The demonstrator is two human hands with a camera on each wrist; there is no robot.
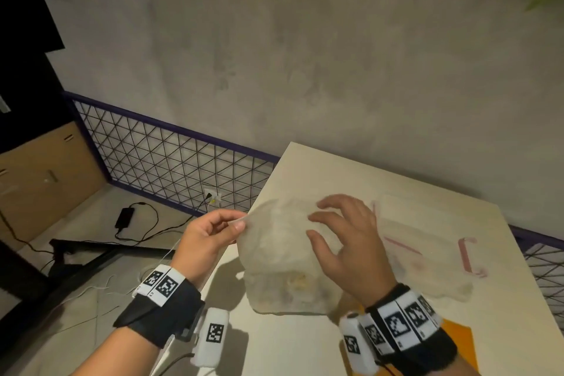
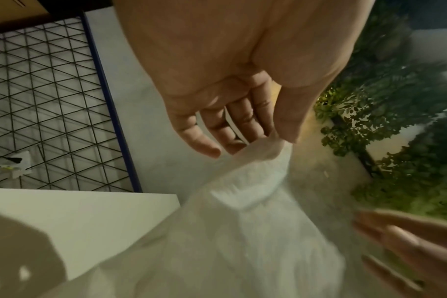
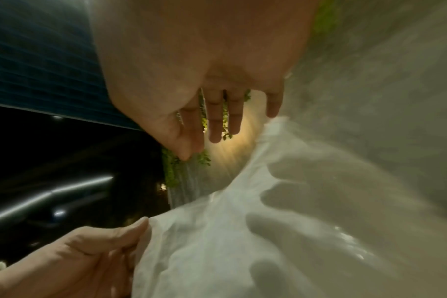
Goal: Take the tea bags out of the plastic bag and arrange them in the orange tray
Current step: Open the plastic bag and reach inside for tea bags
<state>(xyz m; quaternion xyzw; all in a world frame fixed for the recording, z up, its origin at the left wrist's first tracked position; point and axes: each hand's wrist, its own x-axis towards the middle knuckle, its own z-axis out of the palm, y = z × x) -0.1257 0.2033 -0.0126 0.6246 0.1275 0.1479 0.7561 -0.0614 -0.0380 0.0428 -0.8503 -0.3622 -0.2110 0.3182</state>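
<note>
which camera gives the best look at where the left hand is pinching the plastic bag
The left wrist view: the left hand pinches the plastic bag edge between thumb and fingers, close up. The head view shows it smaller; the right wrist view shows only that hand's fingertips on the bag.

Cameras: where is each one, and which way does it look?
Head: on the head, looking down at the table, both hands and wristbands.
Left wrist: along the left hand, pinching the plastic bag.
Right wrist: along the right hand, fingers spread.
Shared: all show the bag and both hands.
</note>
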